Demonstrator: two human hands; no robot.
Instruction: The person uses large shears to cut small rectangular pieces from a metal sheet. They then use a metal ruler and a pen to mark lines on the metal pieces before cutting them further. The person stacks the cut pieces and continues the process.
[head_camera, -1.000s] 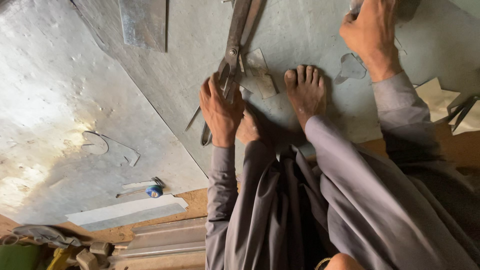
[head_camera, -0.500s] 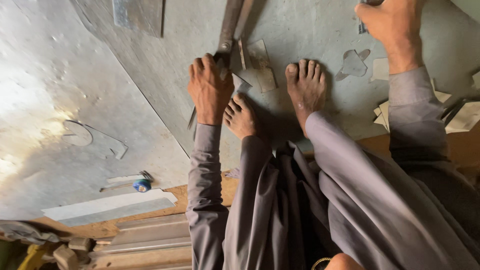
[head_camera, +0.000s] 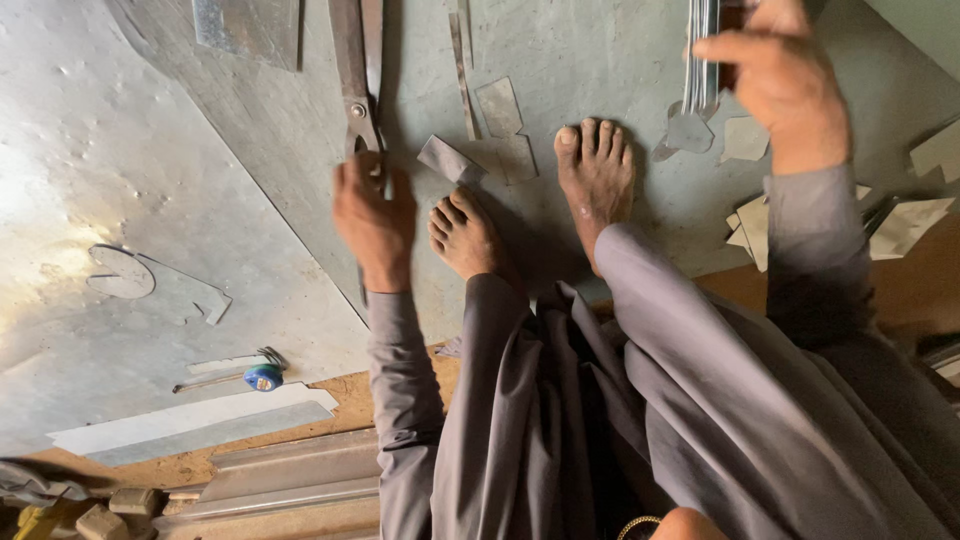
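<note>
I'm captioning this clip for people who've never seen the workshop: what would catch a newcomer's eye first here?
First, the two bare feet planted on the big grey metal sheet that fills the upper frame. Next, the left hand on the handles of large metal shears lying on the sheet at top centre, and the right hand at top right gripping a stack of thin metal strips. Cut-off scraps lie scattered around the feet.

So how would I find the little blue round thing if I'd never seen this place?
Start at the big grey metal sheet that covers the floor on the left, and follow it down to its near edge, left of the person's left hand. There the small blue round thing lies beside thin metal wires. It is the only bright blue object among grey metal scraps.
</note>
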